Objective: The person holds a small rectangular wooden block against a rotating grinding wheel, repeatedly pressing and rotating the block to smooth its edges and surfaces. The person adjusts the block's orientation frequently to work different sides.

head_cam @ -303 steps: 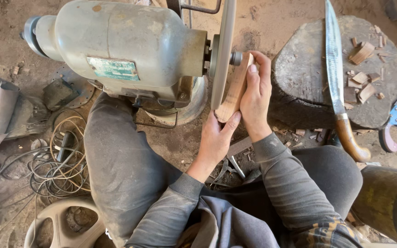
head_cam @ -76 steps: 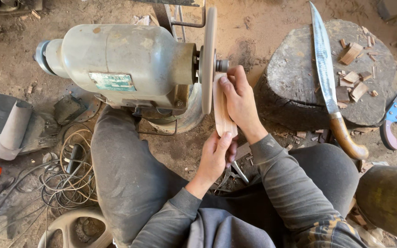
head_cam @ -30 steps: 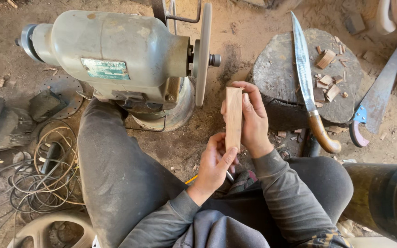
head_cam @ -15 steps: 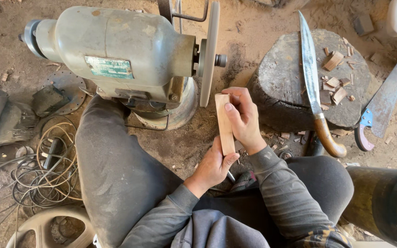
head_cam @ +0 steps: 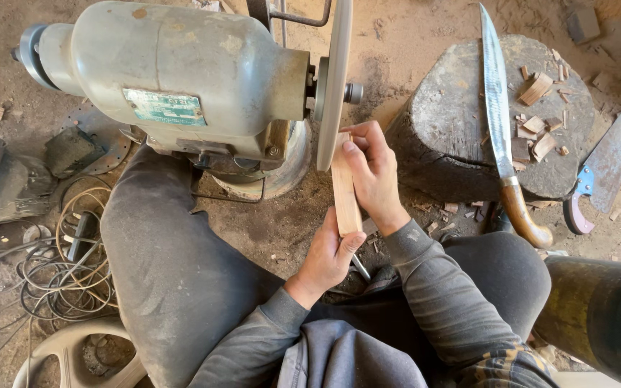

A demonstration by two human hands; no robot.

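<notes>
Sanding looks like the step going on: left hand [head_cam: 328, 253] is pinching the near end of the wood strip [head_cam: 344, 188], right hand [head_cam: 375, 176] fingers are pressing its far end beside the grinder's disc [head_cam: 334, 79], so next it's needing steady, light pressure.

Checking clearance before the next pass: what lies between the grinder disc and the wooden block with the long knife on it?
In the head view, only the wood strip and the right hand gripping it; below them, bare dirt floor with scattered chips.
</notes>
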